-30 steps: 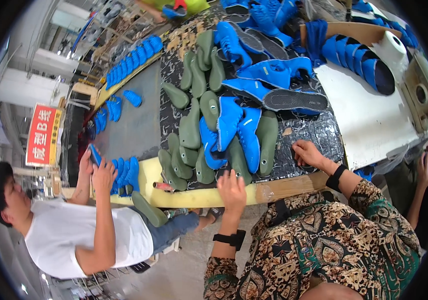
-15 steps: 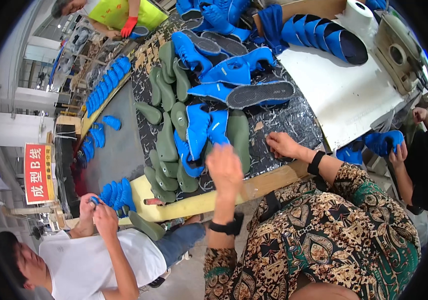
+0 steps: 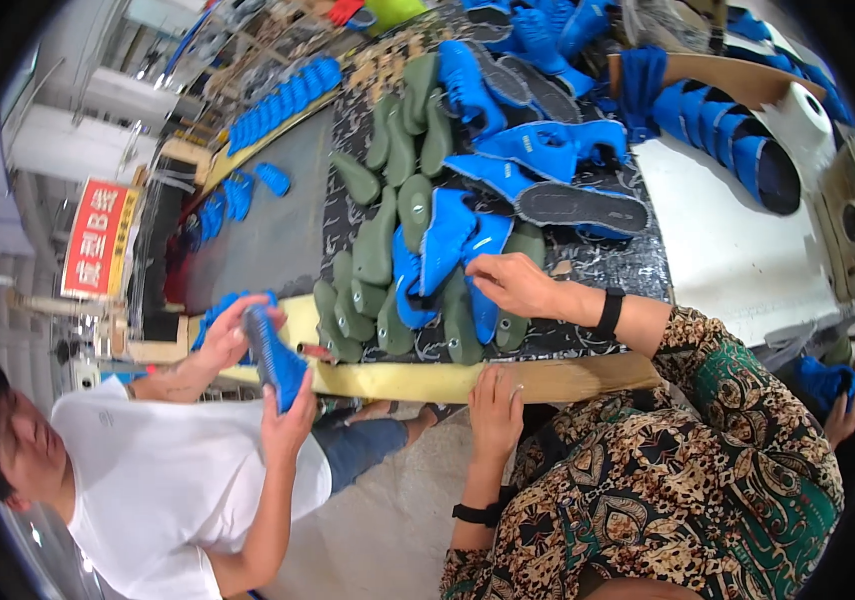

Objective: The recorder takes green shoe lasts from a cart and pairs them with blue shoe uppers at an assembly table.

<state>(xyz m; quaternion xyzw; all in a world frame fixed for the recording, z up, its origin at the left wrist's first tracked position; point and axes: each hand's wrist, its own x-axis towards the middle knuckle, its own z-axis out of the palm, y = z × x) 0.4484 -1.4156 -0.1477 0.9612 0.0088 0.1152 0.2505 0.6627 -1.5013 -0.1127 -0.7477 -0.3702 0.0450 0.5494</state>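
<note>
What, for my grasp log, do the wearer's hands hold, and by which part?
Left hand: nothing visibly held; it's at the long yellow table edging. Right hand: fingers at a blue, curved fabric shoe upper; a grip cannot be confirmed.

Pale grey floor (image 3: 383,510), red-and-yellow sign (image 3: 98,240)

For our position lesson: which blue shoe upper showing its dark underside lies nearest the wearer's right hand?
The shoe upper stretched left to right beyond the right hand; others showing undersides are farther away.
</note>
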